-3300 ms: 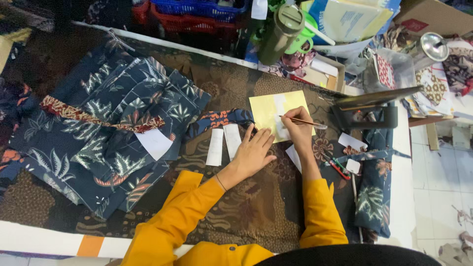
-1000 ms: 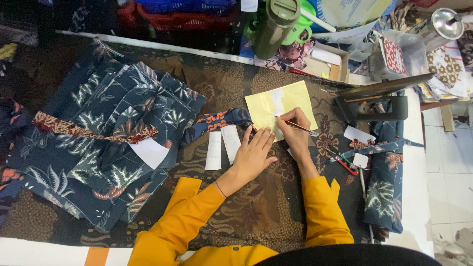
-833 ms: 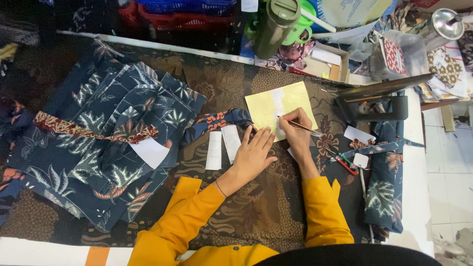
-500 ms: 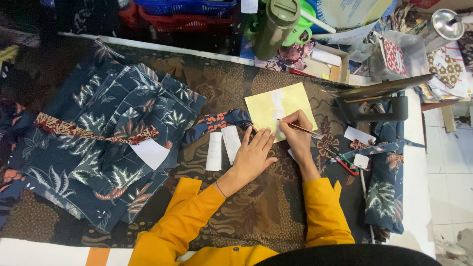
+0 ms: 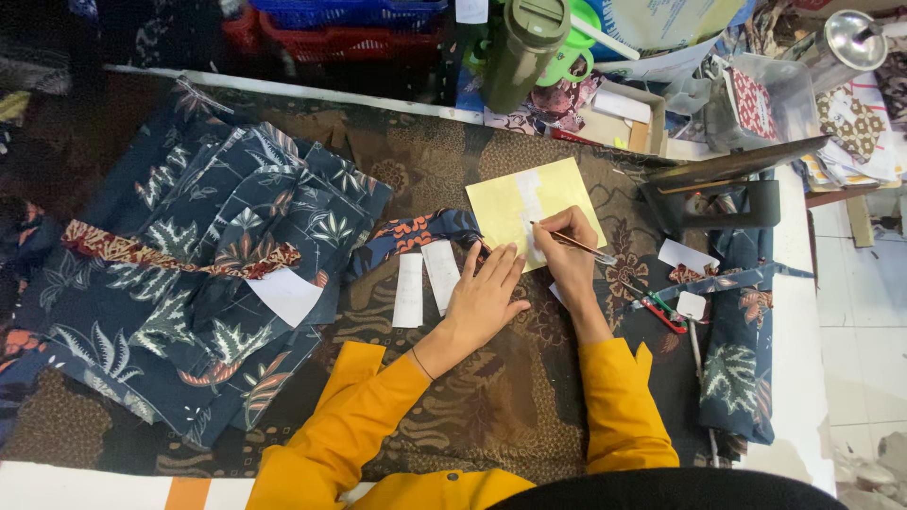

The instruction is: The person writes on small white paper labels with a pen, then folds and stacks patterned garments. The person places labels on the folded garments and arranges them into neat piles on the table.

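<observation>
While the yellow sleeves (image 5: 368, 416) filled the near edge of the view, both hands worked just beyond them on the brown patterned cloth (image 5: 491, 397) that covered the table. The left hand (image 5: 487, 297) lay flat, fingers together and stretched forward, its tips pressing the lower edge of the pale yellow paper (image 5: 529, 203) to keep it from sliding. The right hand (image 5: 565, 255) was closed round a pen (image 5: 572, 244), pinched between thumb and forefingers, the tip touching a white strip (image 5: 529, 203) that ran down the middle of the sheet. Writing on that strip looked under way; how much was written was too small to tell. Two white slips (image 5: 425, 283) lay just left of the left hand, and it could not be told whether they were marked. To the right, small white tags (image 5: 688, 257) and red-handled snips (image 5: 661, 310) lay near folded dark floral fabric (image 5: 737, 368). Farther left lay a heap of dark floral garment pieces (image 5: 189, 283) with a white slip (image 5: 286, 295) on it. At the far edge stood an olive flask (image 5: 524, 47).
</observation>
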### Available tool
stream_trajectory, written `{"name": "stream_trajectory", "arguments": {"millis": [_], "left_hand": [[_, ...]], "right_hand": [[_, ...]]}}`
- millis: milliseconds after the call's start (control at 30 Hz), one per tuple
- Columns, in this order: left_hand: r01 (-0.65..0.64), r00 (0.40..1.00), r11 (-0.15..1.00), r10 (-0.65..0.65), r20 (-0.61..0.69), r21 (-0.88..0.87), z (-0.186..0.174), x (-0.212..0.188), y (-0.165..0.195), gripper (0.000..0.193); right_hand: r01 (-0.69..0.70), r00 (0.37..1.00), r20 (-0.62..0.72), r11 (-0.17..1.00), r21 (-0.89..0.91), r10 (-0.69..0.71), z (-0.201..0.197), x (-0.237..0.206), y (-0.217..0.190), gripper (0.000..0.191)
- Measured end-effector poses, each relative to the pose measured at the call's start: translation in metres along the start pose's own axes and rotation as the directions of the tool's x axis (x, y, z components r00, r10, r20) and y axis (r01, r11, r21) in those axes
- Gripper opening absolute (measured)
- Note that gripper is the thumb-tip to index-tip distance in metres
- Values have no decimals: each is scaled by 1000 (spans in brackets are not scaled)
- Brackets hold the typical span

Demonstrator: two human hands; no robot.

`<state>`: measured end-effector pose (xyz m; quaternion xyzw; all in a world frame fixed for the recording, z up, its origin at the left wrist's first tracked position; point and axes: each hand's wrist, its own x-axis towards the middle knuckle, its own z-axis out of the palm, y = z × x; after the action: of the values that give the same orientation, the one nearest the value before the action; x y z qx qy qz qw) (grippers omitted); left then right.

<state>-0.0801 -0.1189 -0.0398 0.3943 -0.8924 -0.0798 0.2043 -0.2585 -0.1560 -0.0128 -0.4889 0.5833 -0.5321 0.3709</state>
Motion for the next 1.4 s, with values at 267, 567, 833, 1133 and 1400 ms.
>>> {"name": "stream_trajectory", "arguments": {"millis": [267,567,833,1133,1400], "left_hand": [[4,1000,1000,-4,2,-9,0,0,1,78],[11,1000,1000,-11,19,-9,1,0,2,79],[33,999,998,-35,30,48,-1,1,-1,83],[49,998,997,-52,39,65,-4,4,-4,86],[56,998,997,-58,26,60,-2,3,-4,86]], "right_hand": [[26,999,25,999,-28,-25,3,3,4,15],[35,999,22,999,-21,-34,4,3,5,16],[11,1000,-16,998,68,-9,-7,0,-3,17],[23,999,47,999,45,-25,-2,0,7,16],[30,998,49,999,-25,-28,-3,0,11,16]]}}
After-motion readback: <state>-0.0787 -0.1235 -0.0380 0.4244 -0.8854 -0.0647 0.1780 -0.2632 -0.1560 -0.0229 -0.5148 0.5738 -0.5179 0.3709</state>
